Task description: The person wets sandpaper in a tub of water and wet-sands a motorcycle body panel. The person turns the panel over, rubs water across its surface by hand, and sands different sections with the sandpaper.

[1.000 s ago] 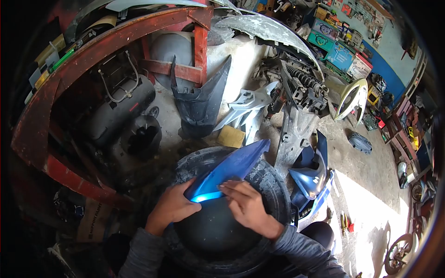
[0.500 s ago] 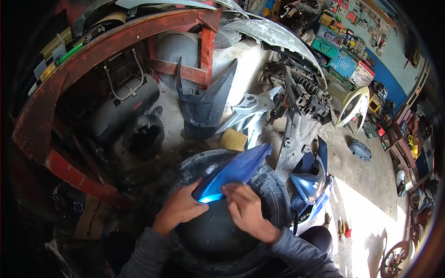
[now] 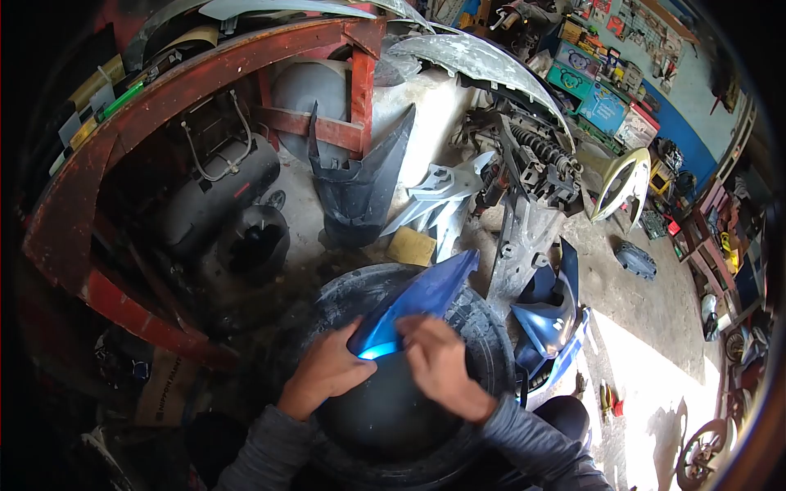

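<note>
A glossy blue motorcycle body panel point(image 3: 426, 288) is tilted over a round black tub point(image 3: 334, 286), its pointed end toward the upper right. My left hand point(image 3: 332, 372) grips the panel's near left end, thumb along the lower edge. My right hand point(image 3: 438, 364) is closed, its curled fingertips against the panel's lower edge near the middle. Whatever those fingers pinch, if anything, is hidden. Inside the tub, below both hands, is a dark rounded surface.
Blue fairing pieces point(image 3: 547, 315) lie right of the tub. Beyond it are a yellow sponge-like block point(image 3: 411, 245), silver panels point(image 3: 446, 192), a black mudguard-like part point(image 3: 354, 196) and a motorcycle frame with a spring point(image 3: 540, 147). A red bench frame point(image 3: 106, 155) stands left, over a dark tank point(image 3: 221, 188).
My right hand has shifted slightly right and up along the panel. My left hand keeps its grip, and the panel stays almost in the same place.
</note>
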### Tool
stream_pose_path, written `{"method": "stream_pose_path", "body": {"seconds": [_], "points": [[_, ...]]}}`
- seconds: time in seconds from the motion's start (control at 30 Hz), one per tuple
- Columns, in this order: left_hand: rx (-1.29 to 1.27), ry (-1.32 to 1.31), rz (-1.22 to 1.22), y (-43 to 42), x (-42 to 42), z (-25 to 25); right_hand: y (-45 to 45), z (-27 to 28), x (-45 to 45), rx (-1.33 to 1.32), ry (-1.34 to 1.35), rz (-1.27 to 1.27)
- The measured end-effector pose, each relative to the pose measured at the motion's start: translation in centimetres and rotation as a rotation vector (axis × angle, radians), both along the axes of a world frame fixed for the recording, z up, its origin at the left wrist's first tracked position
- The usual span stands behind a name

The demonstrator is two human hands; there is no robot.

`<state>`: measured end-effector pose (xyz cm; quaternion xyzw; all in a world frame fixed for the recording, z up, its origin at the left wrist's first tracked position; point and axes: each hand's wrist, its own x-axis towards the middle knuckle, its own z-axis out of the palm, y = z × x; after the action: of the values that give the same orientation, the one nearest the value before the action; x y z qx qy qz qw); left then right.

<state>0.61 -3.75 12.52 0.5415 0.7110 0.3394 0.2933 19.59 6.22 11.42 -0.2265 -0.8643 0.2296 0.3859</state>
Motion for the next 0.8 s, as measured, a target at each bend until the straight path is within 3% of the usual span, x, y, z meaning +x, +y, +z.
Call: {"method": "stream_pose_path", "body": {"seconds": [0.1,0.17,0.33,0.47,0.6,0.7,0.8], "points": [[-0.003,0.028,-0.010,-0.1,-0.1,0.2,-0.3,-0.2,1.1,0.048,0.032,0.007],[-0.026,0.053,0.002,-0.1,0.1,0.1,2.3,-1.4,1.7,-0.035,-0.022,-0.124],[-0.054,-0.024,0.006,0.0,-0.1,0.2,-0.9,-0.1,0.9,-0.016,0.025,0.022],[-0.066,0.090,0.028,0.1,0.5,0.1,2.1,-1.4,1.0,-0.006,-0.003,-0.130],[-0.032,-0.044,0.009,-0.2,0.3,0.0,-0.8,-0.3,1.0,0.056,0.060,0.020],[-0.034,0.007,-0.003,-0.1,0.6,0.6,2.2,-1.3,1.1,0.013,0.017,-0.144],[-0.046,0.012,0.030,0.0,0.8,0.2,-0.5,0.2,0.1,0.021,0.014,0.025]]}}
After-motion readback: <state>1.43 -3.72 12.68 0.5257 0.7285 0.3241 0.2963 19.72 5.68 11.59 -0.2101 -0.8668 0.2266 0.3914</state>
